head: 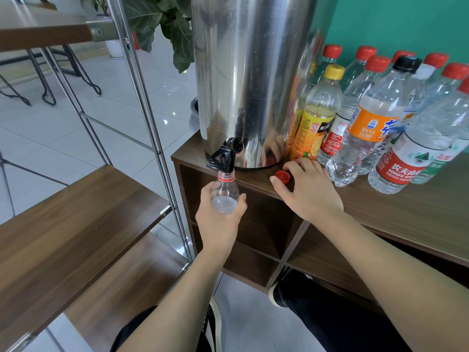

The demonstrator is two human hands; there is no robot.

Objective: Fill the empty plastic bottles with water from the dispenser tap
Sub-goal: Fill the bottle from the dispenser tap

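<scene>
A tall steel water dispenser (pixel 250 80) stands on a brown cabinet top (pixel 406 209), with its black tap (pixel 224 154) jutting over the front left corner. My left hand (pixel 220 219) grips an uncapped clear plastic bottle (pixel 224 193) upright, its mouth right under the tap. Water shows inside the bottle near my fingers. My right hand (pixel 308 190) rests on the cabinet top, and its thumb and fingers touch a loose red cap (pixel 283 177) lying there.
Several capped plastic bottles (pixel 375 118) crowd the cabinet top right of the dispenser, most with red caps. A metal-framed wooden shelf rack (pixel 83 207) stands close on the left. A potted plant (pixel 162 29) is behind the dispenser. My shoes are on the tiled floor below.
</scene>
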